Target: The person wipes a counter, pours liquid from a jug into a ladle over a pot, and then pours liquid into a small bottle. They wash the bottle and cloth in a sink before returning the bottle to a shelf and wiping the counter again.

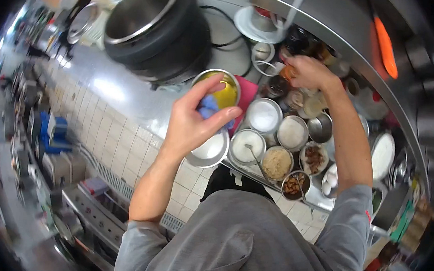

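Note:
My left hand is held over the counter edge with thumb and forefinger spread. Behind them are a metal bowl of yellow liquid and something blue, perhaps a cloth; the other fingers are hidden. Below that hand sits another metal bowl with white contents. Stretched forward, my right hand has its fingers closed among jars at the back of the ingredients, by something orange; what it grips is blurred. Nearer me are bowls of white powder and a tan grainy ingredient.
A large dark pot stands on the steel counter, left of the ingredients. Spoons stick out of several bowls, one holding brown pieces. Eggs lie in a bowl at right. An orange-handled tool is at the upper right.

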`<state>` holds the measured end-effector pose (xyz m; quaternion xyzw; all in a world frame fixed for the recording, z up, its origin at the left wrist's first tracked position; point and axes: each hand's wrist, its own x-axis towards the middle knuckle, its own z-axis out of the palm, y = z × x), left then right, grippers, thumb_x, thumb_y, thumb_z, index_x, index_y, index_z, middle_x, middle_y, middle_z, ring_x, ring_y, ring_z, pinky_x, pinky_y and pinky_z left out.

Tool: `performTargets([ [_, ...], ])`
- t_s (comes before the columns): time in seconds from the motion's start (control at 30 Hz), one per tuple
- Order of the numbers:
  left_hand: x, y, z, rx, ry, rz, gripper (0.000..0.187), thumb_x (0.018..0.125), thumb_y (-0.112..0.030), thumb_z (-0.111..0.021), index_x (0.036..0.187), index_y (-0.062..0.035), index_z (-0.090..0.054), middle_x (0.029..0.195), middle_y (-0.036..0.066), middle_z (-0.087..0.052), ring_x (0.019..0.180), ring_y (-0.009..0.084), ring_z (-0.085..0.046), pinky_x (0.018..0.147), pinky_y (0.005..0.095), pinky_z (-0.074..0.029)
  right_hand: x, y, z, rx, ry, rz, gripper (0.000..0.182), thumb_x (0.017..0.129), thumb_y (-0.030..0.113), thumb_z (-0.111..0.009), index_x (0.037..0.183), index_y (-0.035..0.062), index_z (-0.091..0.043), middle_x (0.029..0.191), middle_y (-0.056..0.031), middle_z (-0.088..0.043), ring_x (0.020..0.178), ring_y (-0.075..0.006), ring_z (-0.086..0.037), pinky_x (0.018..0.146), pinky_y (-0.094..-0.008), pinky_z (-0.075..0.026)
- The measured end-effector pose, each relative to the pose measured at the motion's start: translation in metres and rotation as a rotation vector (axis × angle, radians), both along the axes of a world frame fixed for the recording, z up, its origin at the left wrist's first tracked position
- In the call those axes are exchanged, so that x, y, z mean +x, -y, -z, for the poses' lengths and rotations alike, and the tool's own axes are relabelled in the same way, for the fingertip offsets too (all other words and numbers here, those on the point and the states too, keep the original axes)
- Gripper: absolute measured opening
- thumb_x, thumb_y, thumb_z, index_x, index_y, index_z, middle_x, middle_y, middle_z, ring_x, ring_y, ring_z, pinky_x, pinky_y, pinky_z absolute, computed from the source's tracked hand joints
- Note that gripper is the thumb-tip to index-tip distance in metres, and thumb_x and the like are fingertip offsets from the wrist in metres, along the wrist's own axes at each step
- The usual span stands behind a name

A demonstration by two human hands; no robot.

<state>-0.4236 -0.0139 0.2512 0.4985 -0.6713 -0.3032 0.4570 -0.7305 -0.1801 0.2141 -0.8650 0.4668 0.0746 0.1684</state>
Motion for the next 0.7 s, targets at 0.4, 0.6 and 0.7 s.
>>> performTargets([
  [0.4,0.129,-0.149,0.03,0.193,-0.141,-0.96,0.042,0.091,-0.026,-0.071,0.121,0.0024,-0.064,0.108,0.013,-0.069,0.093,0.0145,-0.064,0.081,0.0278,-0.053,-0.053,-0.041,0.017,-0.057,0.862,0.196,0.042,0.095,0.01,-0.063,0.135,0.0041,-0.054,0.112,-0.0046,-0.062,0.1,-0.0101,-0.057,0.088,-0.0256,-0.048],
  [0.6,0.136,-0.159,0.049,0.041,-0.426,-0.954,0.034,0.1,-0.028,-0.06,0.116,0.0024,-0.064,0.109,0.016,-0.068,0.1,0.0177,-0.063,0.086,0.0291,-0.051,-0.112,-0.124,0.034,-0.248,1.041,0.419,0.022,0.096,0.006,-0.062,0.116,0.0,-0.066,0.105,-0.0036,-0.067,0.094,-0.0075,-0.06,0.085,-0.0212,-0.047],
  [0.7,0.161,-0.135,0.069,0.035,-0.481,-0.914,0.036,0.1,-0.029,-0.06,0.117,0.0023,-0.064,0.111,0.016,-0.067,0.101,0.0182,-0.063,0.089,0.0308,-0.051,-0.131,-0.162,0.039,-0.197,0.979,0.57,0.022,0.097,0.007,-0.06,0.117,0.004,-0.067,0.107,-0.0054,-0.069,0.097,-0.0128,-0.064,0.089,-0.0267,-0.05],
])
